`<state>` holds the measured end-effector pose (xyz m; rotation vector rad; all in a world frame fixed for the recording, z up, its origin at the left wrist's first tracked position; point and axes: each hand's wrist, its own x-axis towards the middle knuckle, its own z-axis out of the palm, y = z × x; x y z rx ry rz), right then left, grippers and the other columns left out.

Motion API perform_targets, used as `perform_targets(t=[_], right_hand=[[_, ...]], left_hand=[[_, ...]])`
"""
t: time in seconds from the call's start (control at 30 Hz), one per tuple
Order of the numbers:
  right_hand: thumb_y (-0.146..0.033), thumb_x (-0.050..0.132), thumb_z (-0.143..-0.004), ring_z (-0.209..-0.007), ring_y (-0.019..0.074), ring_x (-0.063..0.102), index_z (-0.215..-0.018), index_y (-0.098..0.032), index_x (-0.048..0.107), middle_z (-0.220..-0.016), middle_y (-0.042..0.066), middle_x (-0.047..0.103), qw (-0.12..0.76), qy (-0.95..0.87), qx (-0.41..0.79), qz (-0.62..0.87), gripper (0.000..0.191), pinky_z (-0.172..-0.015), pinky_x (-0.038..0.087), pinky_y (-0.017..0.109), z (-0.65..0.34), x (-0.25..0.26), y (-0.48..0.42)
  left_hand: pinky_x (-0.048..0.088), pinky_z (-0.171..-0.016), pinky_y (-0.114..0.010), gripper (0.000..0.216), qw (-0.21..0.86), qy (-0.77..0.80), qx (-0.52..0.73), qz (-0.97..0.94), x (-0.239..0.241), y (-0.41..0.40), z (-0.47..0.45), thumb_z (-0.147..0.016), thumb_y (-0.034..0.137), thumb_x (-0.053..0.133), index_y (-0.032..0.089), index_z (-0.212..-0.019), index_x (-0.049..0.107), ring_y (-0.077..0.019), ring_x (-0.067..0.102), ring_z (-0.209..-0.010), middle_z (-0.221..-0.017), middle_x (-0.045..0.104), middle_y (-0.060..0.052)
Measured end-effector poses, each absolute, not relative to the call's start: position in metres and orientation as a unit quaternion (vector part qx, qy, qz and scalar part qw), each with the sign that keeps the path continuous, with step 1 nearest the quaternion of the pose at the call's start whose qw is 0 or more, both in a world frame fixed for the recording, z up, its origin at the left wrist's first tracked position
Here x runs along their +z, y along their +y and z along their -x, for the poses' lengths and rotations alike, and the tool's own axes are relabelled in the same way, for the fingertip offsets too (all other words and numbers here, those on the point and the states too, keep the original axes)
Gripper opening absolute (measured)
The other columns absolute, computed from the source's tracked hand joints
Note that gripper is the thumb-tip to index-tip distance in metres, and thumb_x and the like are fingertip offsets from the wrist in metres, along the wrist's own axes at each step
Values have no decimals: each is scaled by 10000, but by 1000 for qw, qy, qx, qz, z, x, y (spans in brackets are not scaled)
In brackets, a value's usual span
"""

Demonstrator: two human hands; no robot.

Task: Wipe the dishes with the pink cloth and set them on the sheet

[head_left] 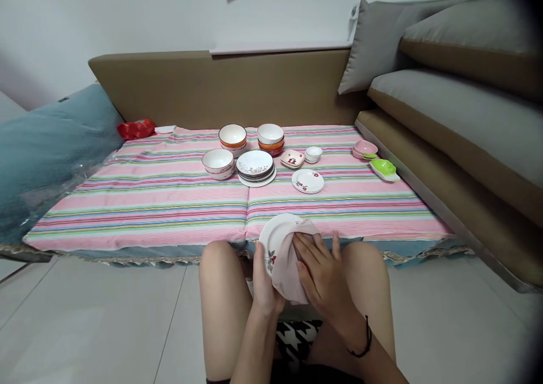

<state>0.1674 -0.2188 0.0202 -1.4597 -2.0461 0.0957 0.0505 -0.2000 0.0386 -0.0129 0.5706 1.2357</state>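
Above my knees, my left hand (266, 285) grips a white plate (274, 234) by its left side, thumb along the rim. Red flowers and grey leaves decorate the plate. A pale pink-grey cloth (286, 268) covers its right part and hangs over the lower edge. My right hand (324, 268) holds the cloth against the plate, fingers stretched across it and partly sunk in its folds. Just beyond, on the striped cover, lies a small stack of matching flowered plates (307, 181).
The striped cover (169, 189) bears stacked bowls (218, 162), larger plates (255, 166), square dishes (292, 158) and small white dishes (313, 154). Pink bowls (365, 148) and a green dish (384, 168) stand right, beside stacked cushions (458, 107). A red package (136, 129) lies far left.
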Motion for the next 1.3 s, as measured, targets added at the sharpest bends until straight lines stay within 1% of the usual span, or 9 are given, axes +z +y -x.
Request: perform_targets(t=[0.23,0.4,0.5,0.63,0.73,0.83,0.93,1.07,1.3], right_hand=[[-266,316,-967,-1360,276,342,-1376,-116,432,-1415,76,493,317,-788,60,525,451,-1163,37,542,-156,24,-215],[-272,350,-945,-1324,268,399,-1353,-110,448,-1389,82,518,329,-801,88,492,449,-1170,38,534,-145,28,-220],[-278,380,-925,-1325,265,404,-1354,-113,444,-1380,81,529,320,-817,91,470,464,-1176,25,525,-141,32,-227],[-275,426,-902,-1288,245,450,-1316,-138,480,-1352,61,555,302,-840,97,441,439,-1183,12,506,-143,38,-235],[-253,435,-904,-1261,209,477,-1300,-150,492,-1308,37,591,305,-845,100,428,413,-1189,-35,450,-148,43,-240],[-265,463,-909,-1256,191,477,-1275,-166,505,-1275,14,613,305,-848,110,419,382,-1188,-62,416,-155,47,-244],[-310,483,-914,-1254,193,477,-1221,-181,534,-1248,13,627,298,-854,120,410,337,-1188,-59,430,-164,49,-246],[-332,481,-926,-1248,204,483,-1219,-176,541,-1210,14,649,301,-856,99,410,337,-1186,-61,461,-171,48,-246],[-297,474,-929,-1229,212,509,-1218,-155,565,-1195,34,667,292,-863,-11,413,335,-1196,29,450,-175,49,-246]], left_hand=[[388,-1068,-373,610,780,268,566,-18,37,-197,-48,-925,543,351,71,-1076,707,-301,551,-1211,-1075,712,-154],[383,-1069,-345,590,782,276,559,4,41,-197,-48,-950,522,333,80,-1083,701,-270,578,-1177,-1031,721,-131],[412,-1041,-339,516,788,269,553,13,42,-197,-46,-942,485,406,79,-1045,707,-257,633,-1076,-955,729,-118],[488,-932,-285,418,775,257,576,29,39,-196,-41,-907,455,512,96,-924,724,-197,685,-816,-783,719,-67],[529,-849,-309,434,779,272,563,35,38,-195,-37,-882,486,539,95,-906,725,-197,675,-698,-733,708,-67],[546,-798,-359,530,778,306,546,41,42,-195,-36,-885,545,482,75,-953,717,-258,685,-767,-783,708,-114],[542,-809,-383,589,766,326,551,64,48,-195,-39,-900,574,407,73,-985,705,-294,681,-870,-830,703,-142],[527,-856,-391,631,754,326,563,88,52,-194,-43,-901,590,364,68,-1027,696,-302,668,-944,-892,701,-155],[507,-899,-388,599,741,297,601,44,48,-189,-40,-922,572,348,102,-1058,692,-289,649,-1007,-949,714,-134]])
